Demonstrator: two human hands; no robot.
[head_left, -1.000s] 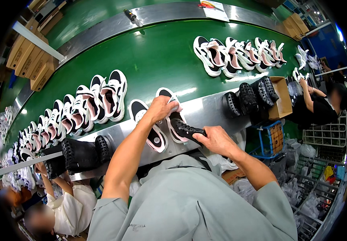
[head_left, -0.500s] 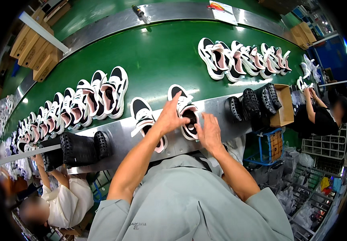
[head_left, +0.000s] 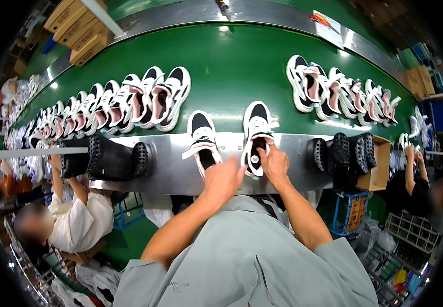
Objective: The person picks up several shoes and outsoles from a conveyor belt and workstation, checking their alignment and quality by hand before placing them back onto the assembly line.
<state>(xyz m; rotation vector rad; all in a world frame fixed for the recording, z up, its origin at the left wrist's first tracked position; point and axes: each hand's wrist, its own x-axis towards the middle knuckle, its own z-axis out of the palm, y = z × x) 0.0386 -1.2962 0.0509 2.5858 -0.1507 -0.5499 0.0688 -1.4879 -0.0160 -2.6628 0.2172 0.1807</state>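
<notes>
Two white-and-black sneakers with pink lining lie in front of me, toes pointing away, across the green belt and its metal edge. My right hand [head_left: 275,163] pinches the right side of the opening of the right sneaker [head_left: 258,122], thumb side inside the collar. Inside that shoe a small pale round mark shows on the dark insole. My left hand [head_left: 223,178] is over the heel of the left sneaker [head_left: 201,128] and hides it. Its thumb stands apart from the fingers, close to the right sneaker's heel; whether it touches cannot be made out.
Rows of matching sneakers stand on the belt at left [head_left: 170,100] and right [head_left: 303,84]. Black rugged-soled boots rest on the metal edge at left [head_left: 110,157] and right [head_left: 340,153], beside an open cardboard box [head_left: 377,163]. Co-workers sit on both sides.
My left hand has drawn back from the right sneaker's front toward the left sneaker's heel. My right hand has moved from beside the heel onto the shoe's collar. The view has shifted.
</notes>
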